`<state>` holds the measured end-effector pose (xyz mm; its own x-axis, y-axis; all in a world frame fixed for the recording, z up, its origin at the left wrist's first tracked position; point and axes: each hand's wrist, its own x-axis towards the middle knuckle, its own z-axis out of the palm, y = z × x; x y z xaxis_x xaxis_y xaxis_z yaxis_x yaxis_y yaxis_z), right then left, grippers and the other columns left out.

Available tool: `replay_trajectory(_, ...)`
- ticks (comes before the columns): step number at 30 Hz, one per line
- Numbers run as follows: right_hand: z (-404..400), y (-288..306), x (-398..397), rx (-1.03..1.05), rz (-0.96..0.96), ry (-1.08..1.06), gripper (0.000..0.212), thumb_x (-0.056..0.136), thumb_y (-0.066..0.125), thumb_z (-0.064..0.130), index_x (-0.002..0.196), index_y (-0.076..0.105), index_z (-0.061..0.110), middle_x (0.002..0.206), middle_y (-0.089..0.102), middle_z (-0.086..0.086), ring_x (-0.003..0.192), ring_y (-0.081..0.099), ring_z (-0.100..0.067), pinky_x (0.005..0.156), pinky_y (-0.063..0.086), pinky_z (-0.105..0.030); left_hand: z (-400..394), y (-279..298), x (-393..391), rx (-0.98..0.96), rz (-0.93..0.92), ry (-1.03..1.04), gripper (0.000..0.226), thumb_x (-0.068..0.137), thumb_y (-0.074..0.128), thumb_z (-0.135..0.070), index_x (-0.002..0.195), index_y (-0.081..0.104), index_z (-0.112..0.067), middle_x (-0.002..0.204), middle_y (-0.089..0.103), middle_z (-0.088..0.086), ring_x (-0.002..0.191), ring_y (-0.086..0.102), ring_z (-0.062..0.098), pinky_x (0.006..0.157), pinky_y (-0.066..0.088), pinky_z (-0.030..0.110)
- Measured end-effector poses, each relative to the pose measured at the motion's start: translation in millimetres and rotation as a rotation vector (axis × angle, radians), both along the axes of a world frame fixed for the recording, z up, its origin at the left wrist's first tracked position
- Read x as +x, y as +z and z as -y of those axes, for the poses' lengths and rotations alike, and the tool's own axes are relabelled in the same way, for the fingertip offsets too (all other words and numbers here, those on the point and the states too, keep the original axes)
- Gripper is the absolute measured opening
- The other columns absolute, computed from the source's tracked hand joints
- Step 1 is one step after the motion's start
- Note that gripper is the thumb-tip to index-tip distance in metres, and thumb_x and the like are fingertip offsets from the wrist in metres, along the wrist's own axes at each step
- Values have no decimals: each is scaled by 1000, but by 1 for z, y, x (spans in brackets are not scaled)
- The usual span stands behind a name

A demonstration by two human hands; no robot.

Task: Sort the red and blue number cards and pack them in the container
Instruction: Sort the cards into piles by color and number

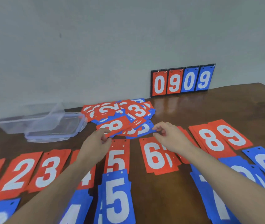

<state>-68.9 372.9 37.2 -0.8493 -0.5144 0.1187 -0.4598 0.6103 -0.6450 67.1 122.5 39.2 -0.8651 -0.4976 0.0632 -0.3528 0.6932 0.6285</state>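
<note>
Flip scoreboard [182, 80]: stands upright against the grey wall [96, 46] at the table's far edge; four ring-bound panels read 0 9 in red, then 0 9 in blue.

Unsorted card heap [122, 116]: mixed red and blue number cards, overlapping, at centre of the wooden table [217, 107]. Legible on top: a red 3, a red 8, red 2s partly covered.

Left hand [96, 143]: fingers curled, pinching the near edge of the red 8 card [114, 126] at the heap's front.

Right hand [169, 136]: thumb and fingers bent toward the edge of a blue card [144, 129] at the heap's near right corner; whether it actually pinches the card cannot be told.

Sorted red row, left to right: 1 at the frame's left edge, red 2 stack [20, 173], red 3 stack [49, 170], a 4 mostly hidden by the left forearm, red 5 stack [117, 157], red 6 stack [156, 156], red 8 stack [211, 141], red 9 stack [232, 135].

Sorted blue row, nearer the person: blue 5 stack [117, 199], overlapping the foot of the red 5; a blue 4 and a blue 7 partly cut off or covered; further blue cards at right, digits unclear.

Clear plastic container [23, 120]: at far left of the table, holding no cards, touching its clear lid [59, 128], which lies just beside the heap.

Open room: bare tabletop right of the heap and before the scoreboard, and a strip between the blue 5 and blue 7.
</note>
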Motion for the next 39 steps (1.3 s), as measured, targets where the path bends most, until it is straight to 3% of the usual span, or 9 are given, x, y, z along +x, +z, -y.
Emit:
replay_trajectory(4, 36, -2, 2, 20, 5, 66, 17, 96, 63, 26, 113, 63, 29, 109, 55, 11, 106, 55, -12, 76, 44, -22, 29, -8, 22, -44, 14, 69, 28, 98, 61, -28, 126, 57, -31, 96, 60, -13, 88, 60, 6, 63, 43, 16)
replay_trajectory(9, 73, -7, -1, 36, 16, 134, 18, 97, 61, 28, 114, 62, 30, 115, 56, 14, 107, 52, -4, 81, 42, -17, 51, -15, 28, -36, 36, 136, 28, 98, 62, -26, 125, 57, -32, 104, 62, -10, 93, 60, 8, 64, 42, 11)
replay_trajectory(16, 92, -16, -30, 35, 35, 151, 18, 96, 63, 28, 114, 63, 32, 120, 61, 10, 109, 58, -6, 88, 50, -21, 59, -18, 2, -34, 36, 119, 35, 96, 65, -28, 130, 56, -29, 128, 60, -5, 110, 61, 14, 92, 55, 30)
replay_trajectory(19, 96, -16, -51, 48, 44, 139, 21, 96, 63, 28, 117, 63, 30, 123, 63, 7, 110, 59, -8, 89, 54, -25, 62, -23, -18, 5, 15, 77, 44, 92, 70, -36, 133, 55, -28, 138, 57, -5, 123, 57, 16, 104, 51, 39)
replay_trajectory(25, 108, -11, -97, 92, 64, 45, 36, 93, 64, 33, 129, 58, 27, 135, 60, 2, 123, 55, -19, 99, 52, -39, 70, -34, -53, -23, 50, -6, 68, 83, 73, -53, 141, 46, -29, 147, 46, -5, 135, 45, 19, 111, 43, 47)
replay_trajectory(29, 121, -8, -122, 237, 50, -43, 57, 88, 66, 54, 137, 50, 30, 142, 54, 1, 132, 45, -27, 106, 44, -46, 79, -43, -60, -78, 145, -4, 75, 83, 69, -61, 147, 38, -37, 154, 39, -7, 143, 32, 22, 117, 29, 48)
replay_trajectory(32, 130, -11, -136, 358, 55, -66, 73, 81, 69, 63, 141, 44, 31, 145, 51, -1, 133, 44, -29, 107, 42, -48, 81, -46, -60, -42, 104, 5, 76, 81, 73, -56, 147, 40, -35, 151, 40, -6, 141, 35, 22, 116, 33, 48)
replay_trajectory(36, 138, -11, -144, 390, 18, -74, 88, 74, 79, 59, 146, 37, 31, 147, 46, -5, 135, 41, -31, 108, 36, -49, 85, -49, -59, 22, 50, 8, 78, 80, 79, -46, 147, 41, -30, 147, 38, -2, 135, 40, 20, 112, 41, 47)
replay_trajectory(39, 141, -10, -140, 293, -24, -42, 89, 81, 79, 42, 152, 29, 26, 145, 47, -6, 131, 47, -30, 104, 43, -48, 85, -49, -59, 32, 66, 24, 84, 81, 80, -43, 150, 37, -25, 148, 34, 1, 136, 38, 21, 113, 41, 46)
